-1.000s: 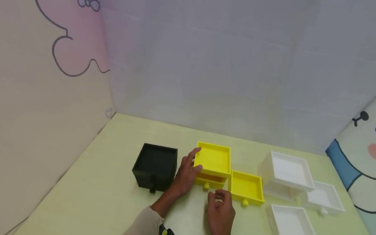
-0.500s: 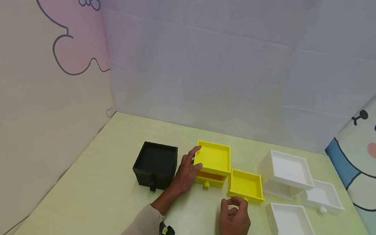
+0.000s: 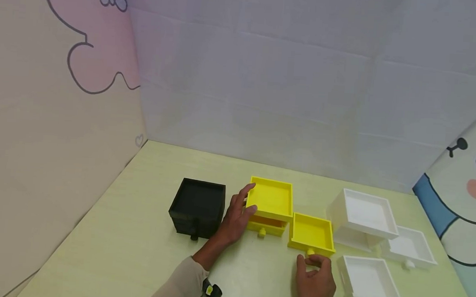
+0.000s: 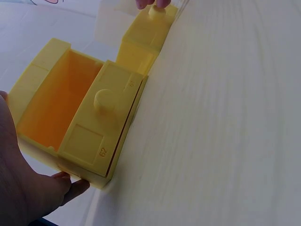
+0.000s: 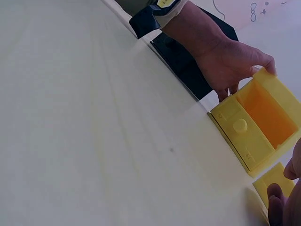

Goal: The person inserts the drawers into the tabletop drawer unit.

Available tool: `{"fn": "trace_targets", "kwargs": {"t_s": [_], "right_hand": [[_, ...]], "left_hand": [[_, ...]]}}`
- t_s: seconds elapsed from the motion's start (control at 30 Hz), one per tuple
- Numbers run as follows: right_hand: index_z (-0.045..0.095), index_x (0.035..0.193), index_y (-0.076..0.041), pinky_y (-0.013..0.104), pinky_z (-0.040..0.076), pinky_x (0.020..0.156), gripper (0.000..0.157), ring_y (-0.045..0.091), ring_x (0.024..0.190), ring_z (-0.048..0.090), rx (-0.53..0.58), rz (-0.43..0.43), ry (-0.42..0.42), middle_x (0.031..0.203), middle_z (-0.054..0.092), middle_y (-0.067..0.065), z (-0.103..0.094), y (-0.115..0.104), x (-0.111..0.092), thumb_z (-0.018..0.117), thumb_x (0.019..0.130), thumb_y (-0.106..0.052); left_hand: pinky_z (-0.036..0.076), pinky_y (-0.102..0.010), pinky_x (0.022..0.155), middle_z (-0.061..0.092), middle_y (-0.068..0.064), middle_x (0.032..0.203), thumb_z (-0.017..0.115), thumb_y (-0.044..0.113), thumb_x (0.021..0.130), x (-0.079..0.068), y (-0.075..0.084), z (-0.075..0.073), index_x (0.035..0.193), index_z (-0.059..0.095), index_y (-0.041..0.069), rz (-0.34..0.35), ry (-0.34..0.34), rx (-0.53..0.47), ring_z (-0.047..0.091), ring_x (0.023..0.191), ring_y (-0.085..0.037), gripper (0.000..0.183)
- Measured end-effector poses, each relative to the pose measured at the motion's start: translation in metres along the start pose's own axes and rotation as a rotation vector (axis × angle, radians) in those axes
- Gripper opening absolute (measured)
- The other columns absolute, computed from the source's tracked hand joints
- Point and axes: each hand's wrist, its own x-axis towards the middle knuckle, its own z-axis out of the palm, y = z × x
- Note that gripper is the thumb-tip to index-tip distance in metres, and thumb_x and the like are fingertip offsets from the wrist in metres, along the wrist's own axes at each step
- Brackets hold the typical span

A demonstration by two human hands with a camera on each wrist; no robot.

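Note:
In the head view, my left hand (image 3: pixel 234 218) holds the left side of a yellow mini drawer cabinet (image 3: pixel 269 197). The cabinet's upper slot is a bare opening; a drawer with a round knob (image 4: pixel 106 100) fills the lower slot. Right of it lies a loose yellow drawer (image 3: pixel 312 233), its knob facing me. My right hand (image 3: pixel 316 282) is at that knob, bent fingers and thumb apart around its near side. The left wrist view shows its fingertips at the drawer's knob (image 4: pixel 157 12); whether they touch it is hard to tell.
A black drawer cabinet (image 3: pixel 198 207) stands left of my left hand. At the right is a white cabinet shell (image 3: pixel 368 213) with an open front. Two loose white drawers lie by it, one beside (image 3: pixel 410 249) and one in front (image 3: pixel 370 281). Cloth walls enclose the table.
My right hand has moved right, from in front of the yellow cabinet to the loose yellow drawer's knob. My left hand stays on the cabinet.

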Motion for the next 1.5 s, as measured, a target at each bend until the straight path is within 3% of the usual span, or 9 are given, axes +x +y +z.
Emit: {"fn": "trace_targets", "kwargs": {"t_s": [0.13, 0.3, 0.5, 0.73, 1.17, 1.5], "right_hand": [[0.059, 0.106, -0.005, 0.022, 0.042, 0.059, 0.029, 0.005, 0.055, 0.058, 0.018, 0.097, -0.067, 0.094, 0.072, 0.011, -0.003, -0.001, 0.003, 0.07, 0.091, -0.027], [0.053, 0.116, -0.002, 0.024, 0.049, 0.053, 0.037, 0.015, 0.053, 0.067, 0.127, 0.245, -0.166, 0.105, 0.072, 0.02, -0.005, -0.001, 0.009, 0.065, 0.095, -0.03], [0.039, 0.132, 0.004, 0.032, 0.056, 0.052, 0.054, 0.019, 0.057, 0.071, 0.334, 0.382, -0.193, 0.094, 0.075, 0.012, -0.006, 0.002, 0.017, 0.061, 0.098, -0.032], [0.041, 0.131, 0.011, 0.031, 0.058, 0.06, 0.047, 0.016, 0.062, 0.072, 0.509, 0.427, -0.207, 0.092, 0.075, 0.012, -0.01, 0.0, 0.023, 0.056, 0.102, -0.023], [0.043, 0.136, 0.014, 0.031, 0.058, 0.067, 0.05, 0.013, 0.067, 0.072, 0.62, 0.544, -0.273, 0.083, 0.074, -0.003, -0.016, -0.002, 0.033, 0.056, 0.102, -0.021], [0.049, 0.116, 0.0, 0.028, 0.058, 0.066, 0.032, 0.01, 0.065, 0.071, 0.656, 0.567, -0.257, 0.078, 0.073, -0.006, -0.018, -0.006, 0.034, 0.067, 0.096, -0.018]], "left_hand": [[0.037, -0.055, 0.098, 0.038, -0.012, 0.144, 0.044, 0.036, 0.102, 0.0, -0.001, 0.0, 0.154, 0.03, 0.035, -0.001, -0.004, -0.008, 0.042, 0.128, -0.032, 0.054], [0.037, -0.055, 0.098, 0.038, -0.012, 0.143, 0.044, 0.036, 0.102, 0.0, -0.002, 0.0, 0.154, 0.03, 0.036, -0.006, -0.002, -0.008, 0.042, 0.126, -0.031, 0.054], [0.038, -0.054, 0.096, 0.038, -0.012, 0.141, 0.043, 0.037, 0.102, 0.001, -0.003, 0.0, 0.154, 0.029, 0.037, -0.006, -0.004, -0.005, 0.044, 0.125, -0.031, 0.054], [0.038, -0.055, 0.096, 0.038, -0.013, 0.142, 0.044, 0.037, 0.102, 0.001, -0.001, 0.0, 0.155, 0.029, 0.036, 0.008, -0.005, -0.001, 0.042, 0.126, -0.031, 0.055], [0.039, -0.053, 0.094, 0.039, -0.013, 0.14, 0.043, 0.038, 0.101, 0.001, -0.002, 0.0, 0.154, 0.029, 0.037, -0.009, 0.0, 0.024, 0.044, 0.123, -0.031, 0.055], [0.038, -0.054, 0.096, 0.039, -0.013, 0.14, 0.043, 0.039, 0.102, 0.001, -0.001, 0.0, 0.154, 0.029, 0.037, 0.001, 0.003, 0.016, 0.044, 0.124, -0.031, 0.054]]}}
